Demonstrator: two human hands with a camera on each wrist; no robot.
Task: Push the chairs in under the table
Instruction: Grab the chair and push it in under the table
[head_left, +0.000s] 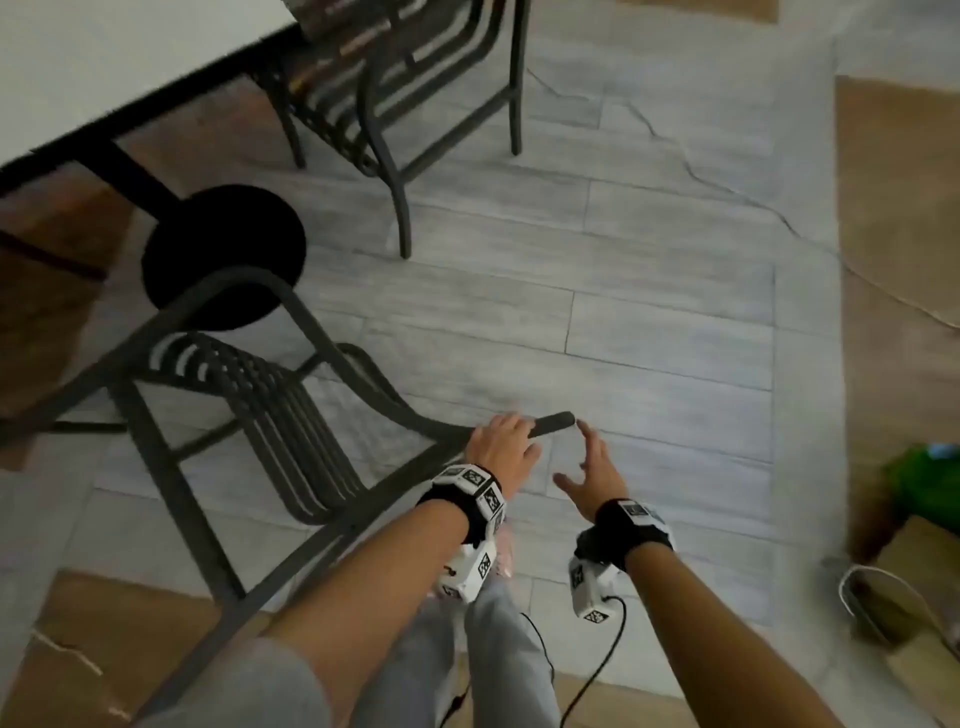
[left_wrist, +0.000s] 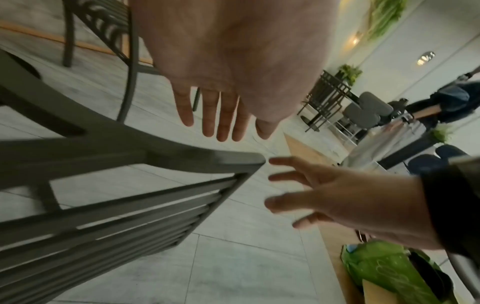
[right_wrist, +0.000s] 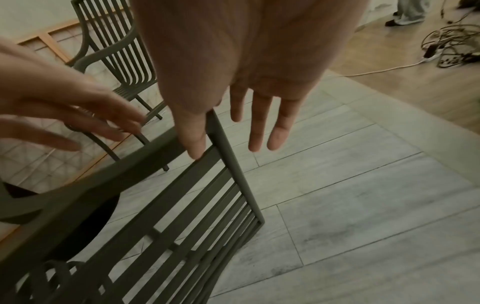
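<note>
The near chair (head_left: 249, 415) stands out from the table (head_left: 104, 67), its back by the hands. The left hand (head_left: 501, 441) lies flat over the top corner, and the right hand (head_left: 589, 475) is spread beside it, touching nothing. I think both hands should hold the top bar and push evenly, straight toward the table.

No readable text, brand or number shows in any view. The wrist bands (head_left: 470, 499) carry only black-and-white square marker patterns, which spell nothing.

black wristbands (head_left: 457, 506) | white marker-tagged camera units (head_left: 470, 569) | grey trousers (head_left: 498, 665)
</note>
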